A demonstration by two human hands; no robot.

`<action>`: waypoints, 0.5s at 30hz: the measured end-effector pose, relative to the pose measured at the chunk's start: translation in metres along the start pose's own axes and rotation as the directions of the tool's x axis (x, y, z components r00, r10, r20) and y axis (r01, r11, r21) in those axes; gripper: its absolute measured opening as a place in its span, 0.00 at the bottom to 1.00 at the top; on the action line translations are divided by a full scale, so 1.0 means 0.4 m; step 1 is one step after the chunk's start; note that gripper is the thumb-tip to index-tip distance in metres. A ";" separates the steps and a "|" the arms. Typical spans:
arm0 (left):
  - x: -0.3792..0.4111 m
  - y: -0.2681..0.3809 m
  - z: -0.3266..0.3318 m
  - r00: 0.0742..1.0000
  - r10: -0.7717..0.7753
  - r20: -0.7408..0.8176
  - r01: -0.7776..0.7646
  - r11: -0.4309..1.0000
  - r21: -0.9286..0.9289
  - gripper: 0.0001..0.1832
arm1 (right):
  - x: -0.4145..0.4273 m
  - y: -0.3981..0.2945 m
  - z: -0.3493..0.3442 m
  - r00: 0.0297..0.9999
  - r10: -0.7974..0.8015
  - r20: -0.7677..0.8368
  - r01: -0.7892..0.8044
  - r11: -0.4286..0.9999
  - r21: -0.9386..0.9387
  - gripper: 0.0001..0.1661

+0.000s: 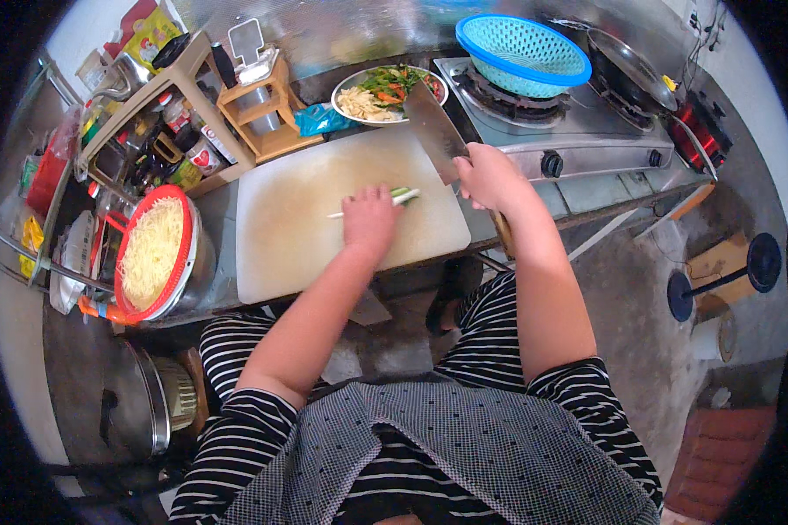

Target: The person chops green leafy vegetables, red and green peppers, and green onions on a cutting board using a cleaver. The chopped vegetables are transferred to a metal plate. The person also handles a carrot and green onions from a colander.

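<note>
My left hand (370,222) lies over a few green onion stalks (404,194), pressing them onto a white plastic cutting board (289,210). Their white and green ends stick out on both sides of the hand, and the middle is hidden under it. My right hand (489,177) grips a cleaver (433,125) by its handle, with the broad blade raised above the board's right edge. The blade tip overlaps the view of a plate (375,123) of cut vegetables: pale slices (361,105), green pieces (381,80) and orange strips (391,98).
A red-rimmed colander of noodles (154,252) sits on a pot at left. Behind it stands a shelf (171,72) with bottles and jars. A blue plastic basket (525,56) rests on the gas stove (591,147), beside a wok (630,72). A wooden holder (262,111) stands behind the board.
</note>
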State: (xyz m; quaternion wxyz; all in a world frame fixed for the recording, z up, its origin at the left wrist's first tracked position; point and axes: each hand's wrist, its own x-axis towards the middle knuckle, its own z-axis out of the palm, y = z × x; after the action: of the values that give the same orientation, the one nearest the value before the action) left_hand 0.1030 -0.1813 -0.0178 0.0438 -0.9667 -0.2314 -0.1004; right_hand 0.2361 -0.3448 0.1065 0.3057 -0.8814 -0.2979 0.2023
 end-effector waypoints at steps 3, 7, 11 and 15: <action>-0.019 -0.091 -0.014 0.997 0.020 -0.081 -0.029 0.994 -0.110 0.20 | 0.011 0.028 0.019 0.995 -0.077 -0.066 0.072 0.994 -0.077 0.20; -0.038 -0.114 -0.007 0.995 -0.028 -0.099 0.017 0.993 -0.116 0.21 | 0.004 0.033 0.083 0.991 -0.118 -0.057 0.099 0.957 -0.271 0.16; -0.042 -0.089 -0.034 0.995 -0.044 -0.085 0.035 0.994 -0.106 0.28 | -0.023 0.005 0.184 0.993 -0.090 -0.079 0.038 0.865 -0.501 0.12; -0.043 -0.106 -0.026 0.998 -0.044 -0.038 0.041 0.996 -0.082 0.36 | -0.067 -0.051 0.259 0.982 -0.189 -0.014 0.153 0.834 -0.530 0.12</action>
State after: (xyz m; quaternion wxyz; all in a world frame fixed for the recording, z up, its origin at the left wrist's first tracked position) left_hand 0.0667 -0.1525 -0.0099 0.0067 -0.9603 -0.2468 -0.1298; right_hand 0.1522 -0.3059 0.0488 0.0793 -0.9073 -0.4091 0.0556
